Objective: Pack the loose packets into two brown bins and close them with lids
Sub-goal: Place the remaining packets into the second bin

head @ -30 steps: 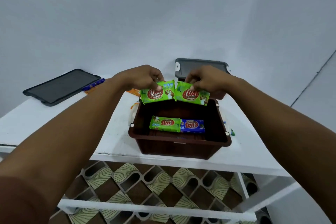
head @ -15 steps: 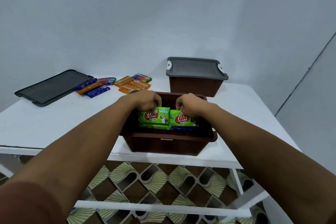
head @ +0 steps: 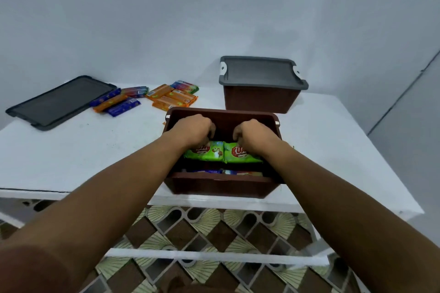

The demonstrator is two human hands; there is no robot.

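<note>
- Fingers (head: 209, 127) of my left hand (head: 194, 129) and right hand (head: 256, 134) clamp two green packets (head: 209, 153) inside the open brown bin (head: 214, 185) near the tabletop (head: 83, 150) edge.
- Behind it, the second bin (head: 259, 100) sits lidded.
- Further left lie loose packets (head: 171, 97) and the spare lid (head: 62, 100): roughly half done, I judge.

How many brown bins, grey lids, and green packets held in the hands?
Brown bins: 2
Grey lids: 2
Green packets in the hands: 2
Total: 6
</note>
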